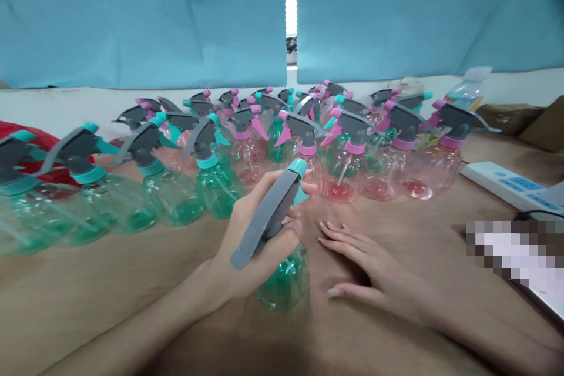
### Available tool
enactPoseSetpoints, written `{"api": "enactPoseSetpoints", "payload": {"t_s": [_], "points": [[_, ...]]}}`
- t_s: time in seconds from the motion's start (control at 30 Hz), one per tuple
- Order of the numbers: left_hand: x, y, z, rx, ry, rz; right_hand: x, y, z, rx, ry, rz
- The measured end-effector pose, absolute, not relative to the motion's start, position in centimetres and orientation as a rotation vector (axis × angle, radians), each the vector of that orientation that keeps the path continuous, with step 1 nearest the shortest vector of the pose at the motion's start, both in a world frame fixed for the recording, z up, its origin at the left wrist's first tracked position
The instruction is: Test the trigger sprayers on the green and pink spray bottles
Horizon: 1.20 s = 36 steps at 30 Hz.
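Observation:
My left hand (253, 241) is wrapped round the neck of a green spray bottle (284, 279) with a grey and teal trigger head (268, 214); the bottle stands on the brown table (110, 288) in front of me. My right hand (374, 270) lies flat on the table just right of that bottle, fingers stretched out, holding nothing. Behind both hands stand rows of several more spray bottles: green ones with teal collars (215, 185) on the left, pink ones with pink collars (346, 173) in the middle and right.
A white power strip (506, 185) lies at the right edge with a black cable. A red bag (26, 135) sits at far left behind the bottles. Brown cardboard (541, 123) and a clear bottle (465, 94) stand at the back right. Blue curtains hang behind.

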State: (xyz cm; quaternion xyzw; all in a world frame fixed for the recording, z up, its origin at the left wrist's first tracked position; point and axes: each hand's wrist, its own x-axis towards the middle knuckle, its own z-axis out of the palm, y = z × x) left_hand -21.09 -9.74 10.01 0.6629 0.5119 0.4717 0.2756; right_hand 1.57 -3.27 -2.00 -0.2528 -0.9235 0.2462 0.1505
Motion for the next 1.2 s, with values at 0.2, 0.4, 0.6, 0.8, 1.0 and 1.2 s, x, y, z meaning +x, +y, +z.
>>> {"api": "enactPoseSetpoints", "payload": {"t_s": [0.2, 0.4, 0.6, 0.8, 1.0, 1.2], "points": [[-21.08, -9.84, 10.06, 1.775, 1.382, 1.263, 1.45, -3.16, -1.82, -0.743, -2.655, 0.704], [-21.01, -9.71, 10.3, 1.815, 1.345, 1.277, 1.48, -3.19, -1.81, -0.753, -2.652, 0.714], [-21.32, -9.65, 10.38, 1.887, 1.343, 1.275, 1.51, -3.25, -1.83, -0.743, -2.645, 0.704], [-21.47, -9.85, 10.51, 1.87, 1.37, 1.224, 1.51, -3.15, -1.96, -0.744, -2.67, 0.683], [-21.5, -9.84, 10.55, 1.82, 1.379, 1.19, 1.48, -3.17, -1.76, -0.749, -2.676, 0.703], [-21.44, -9.65, 10.2, 1.845, 1.364, 1.291, 1.46, -3.19, -1.66, -0.754, -2.66, 0.721]]}}
